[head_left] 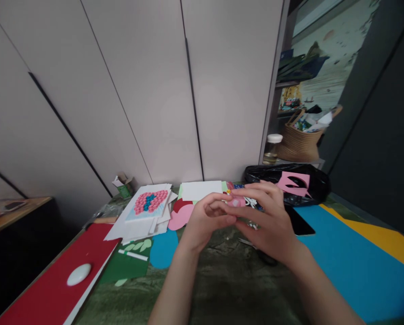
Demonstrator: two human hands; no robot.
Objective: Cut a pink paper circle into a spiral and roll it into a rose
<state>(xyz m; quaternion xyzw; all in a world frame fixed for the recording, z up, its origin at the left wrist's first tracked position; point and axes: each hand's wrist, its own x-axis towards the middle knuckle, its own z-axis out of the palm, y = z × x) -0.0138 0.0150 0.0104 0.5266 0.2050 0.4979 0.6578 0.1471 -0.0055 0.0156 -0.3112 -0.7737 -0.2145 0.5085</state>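
Observation:
My left hand (206, 219) and my right hand (267, 216) meet above the middle of the table, fingers bent towards each other. Between the fingertips shows a small pink piece (236, 201) with a yellow spot; fingers cover much of it, so its kind is unclear. Both hands appear closed around it. Beneath my right hand lie scissors (267, 258), partly hidden by it. Left of my left hand are a pink paper shape (180, 217) and a blue paper shape (163, 250).
Papers with a pink-and-blue raised picture (150, 201) lie at back left. Nearby are a green sheet (129, 266) with a marker (133, 255), and a red sheet (53, 275) under a white mouse (79, 274). Blue card (354, 262) and a black bag (318, 183) sit right.

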